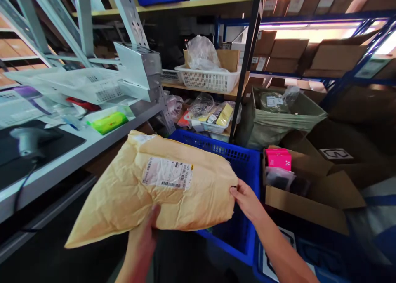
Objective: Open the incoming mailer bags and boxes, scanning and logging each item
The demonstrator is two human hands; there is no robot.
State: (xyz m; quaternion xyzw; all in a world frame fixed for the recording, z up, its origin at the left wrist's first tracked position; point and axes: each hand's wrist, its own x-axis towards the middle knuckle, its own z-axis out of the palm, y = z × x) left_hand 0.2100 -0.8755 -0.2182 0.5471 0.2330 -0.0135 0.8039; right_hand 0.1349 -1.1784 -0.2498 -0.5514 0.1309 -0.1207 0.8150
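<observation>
A large crumpled yellow padded envelope [154,192] with a white barcode label [167,173] is held up in front of me. My left hand [144,237] grips its lower edge from below, thumb on the front. My right hand [246,200] pinches the envelope's right edge, fingers closed on the paper. The envelope hangs over a blue plastic crate [244,163].
A grey workbench [62,159] with a black mat, a cable and a green item stands at left. White baskets [210,79] and bagged goods fill the shelves behind. An open cardboard box [309,192] with a pink packet [278,157] sits at right, beside a green-lined box [278,118].
</observation>
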